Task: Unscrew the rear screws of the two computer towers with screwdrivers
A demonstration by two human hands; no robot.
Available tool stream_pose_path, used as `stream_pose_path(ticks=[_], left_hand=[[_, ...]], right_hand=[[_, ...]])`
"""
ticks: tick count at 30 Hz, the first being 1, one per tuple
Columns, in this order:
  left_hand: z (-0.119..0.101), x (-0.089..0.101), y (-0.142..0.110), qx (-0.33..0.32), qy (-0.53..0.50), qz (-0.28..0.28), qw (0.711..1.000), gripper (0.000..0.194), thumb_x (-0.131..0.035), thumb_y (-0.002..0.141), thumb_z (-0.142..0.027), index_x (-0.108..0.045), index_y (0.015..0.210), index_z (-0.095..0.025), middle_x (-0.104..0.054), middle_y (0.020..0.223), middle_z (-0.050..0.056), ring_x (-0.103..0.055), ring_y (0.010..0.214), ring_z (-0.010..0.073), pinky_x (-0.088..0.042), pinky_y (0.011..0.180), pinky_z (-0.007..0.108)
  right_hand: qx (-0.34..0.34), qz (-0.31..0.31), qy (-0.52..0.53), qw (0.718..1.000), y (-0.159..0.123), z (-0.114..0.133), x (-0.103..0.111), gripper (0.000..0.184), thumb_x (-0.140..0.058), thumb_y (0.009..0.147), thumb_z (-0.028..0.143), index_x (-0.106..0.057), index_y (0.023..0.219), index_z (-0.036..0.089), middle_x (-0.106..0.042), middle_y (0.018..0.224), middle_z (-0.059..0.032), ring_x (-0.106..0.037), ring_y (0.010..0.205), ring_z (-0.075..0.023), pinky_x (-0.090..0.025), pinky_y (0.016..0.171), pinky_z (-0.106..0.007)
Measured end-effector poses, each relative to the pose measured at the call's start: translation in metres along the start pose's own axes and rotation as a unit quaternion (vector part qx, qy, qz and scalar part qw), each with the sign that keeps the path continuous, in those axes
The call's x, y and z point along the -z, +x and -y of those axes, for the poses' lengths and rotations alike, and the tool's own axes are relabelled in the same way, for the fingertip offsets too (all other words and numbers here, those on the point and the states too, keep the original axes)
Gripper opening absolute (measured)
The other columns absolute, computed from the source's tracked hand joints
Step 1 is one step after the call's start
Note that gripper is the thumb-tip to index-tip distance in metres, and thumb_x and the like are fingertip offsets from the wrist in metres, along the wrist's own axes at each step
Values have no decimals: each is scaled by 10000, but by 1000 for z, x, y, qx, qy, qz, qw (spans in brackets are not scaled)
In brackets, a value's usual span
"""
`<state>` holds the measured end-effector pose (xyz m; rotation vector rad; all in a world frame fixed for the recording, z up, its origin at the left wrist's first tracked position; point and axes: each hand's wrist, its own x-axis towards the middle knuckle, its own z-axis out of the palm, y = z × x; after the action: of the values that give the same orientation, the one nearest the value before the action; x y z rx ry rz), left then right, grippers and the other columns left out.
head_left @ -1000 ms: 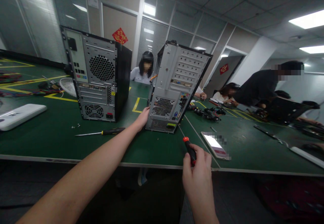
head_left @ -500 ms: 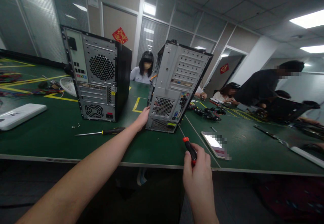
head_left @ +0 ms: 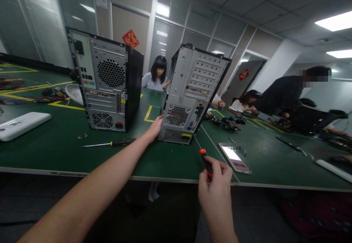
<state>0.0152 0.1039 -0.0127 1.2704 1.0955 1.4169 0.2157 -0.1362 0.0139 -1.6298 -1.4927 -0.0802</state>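
Note:
My right hand (head_left: 216, 190) is closed around the red and black handle of a screwdriver (head_left: 202, 152). The screwdriver's shaft points up and away, its tip at the lower right corner of a computer case (head_left: 180, 85) whose rear panel faces me. That case stands tilted on the table. At its lower left edge is my left hand (head_left: 155, 128), gripping the case, with most of the fingers hidden behind it. Left of it a second computer case (head_left: 108, 100) stands upright. A second screwdriver (head_left: 122, 142), black and yellow, lies on the table beyond my left forearm.
On the green table (head_left: 170, 166) are a phone (head_left: 233, 157), a white oblong device (head_left: 26, 125), small metal bits (head_left: 83, 136), a white basket (head_left: 74, 92) and bundled cables (head_left: 227, 122). Across it sits a person (head_left: 154, 76); another person (head_left: 280, 92) leans over at the right.
The fingers of my right hand have shifted on the screwdriver's handle, with the index finger more bent. The handle has moved slightly right. My left hand and both cases stay in place.

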Motion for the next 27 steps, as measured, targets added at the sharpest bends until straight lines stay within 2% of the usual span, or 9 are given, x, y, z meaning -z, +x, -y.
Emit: stream_pose_path(ticks=[9,13,27], left_hand=[[-1,-3,0,-17,-9,-4,1000,468,-519,914,-501,-656,1262,-218,-636,1429,85,-546,1359,286,-406,1145,405],[2,-2,2,-12,-12,-1,1000,493,-510,917,-520,-648,1290,-229,-632,1435,83,-546,1359,290,-401,1148,421],[5,1,4,-5,2,3,1000,541,-503,913,-587,-643,1302,-237,-636,1433,94,-552,1349,316,-400,1140,454]], right_hand=[[-3,3,-8,1000,-1,3,3,356,-431,963,303,-600,1259,199,-491,1239,-152,-640,987,-286,-541,808,-454],[-4,0,-14,1000,-1,3,3,360,-415,976,320,-603,1258,200,-507,1227,-149,-648,938,-270,-533,785,-438],[-14,9,0,1000,1,4,3,358,-416,982,353,-612,1243,203,-505,1218,-143,-632,1015,-285,-527,833,-435]])
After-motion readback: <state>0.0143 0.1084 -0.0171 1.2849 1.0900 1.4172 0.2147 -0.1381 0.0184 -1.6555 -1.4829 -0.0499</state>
